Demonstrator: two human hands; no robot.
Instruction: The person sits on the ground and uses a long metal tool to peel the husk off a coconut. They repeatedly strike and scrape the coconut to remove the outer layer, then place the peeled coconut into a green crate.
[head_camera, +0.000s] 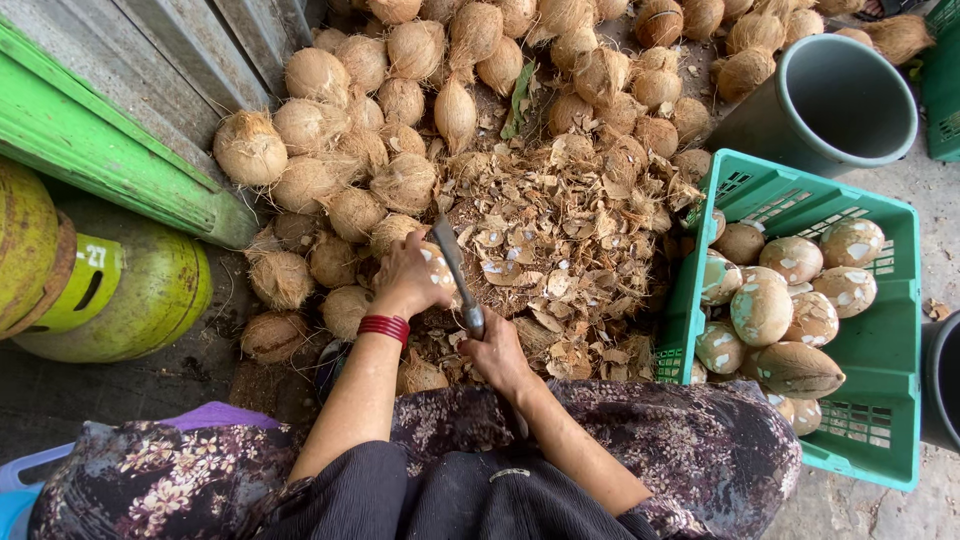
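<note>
Right beside the pile of husk scraps (560, 260), at its near-left edge, is where both hands are working. So the left hand (408, 280) is wrapped over a half-peeled coconut (438, 272), fingers curled down and clamped on it, pinning it against the ground just left of the scraps. You can see white patches where the brown skin is already off. The right hand (497, 352) sits a bit nearer the body, on the near edge of the pile, fingers closed tight around the handle of a knife (455, 272).

The bit that matters: the knife's long axis runs up and away from the right hand, leaning slightly left, so the blade lies right along the right side of the coconut, touching or as good as touching it. The coconut sits up-left of the right hand, and the left hand is clearly the nearer one since it's on top of it. I can't tell how deep the edge is in the shell, the hand hides that.

Around the pile: a big heap of unpeeled coconuts (400, 100) behind and to the left of it, a green crate (880, 420) to its right with peeled ones (762, 308) inside, a grey bucket (830, 100) behind the crate, and a green gas cylinder (120, 290) well off to the left. The person wears red bangles (384, 327) on the left wrist.
</note>
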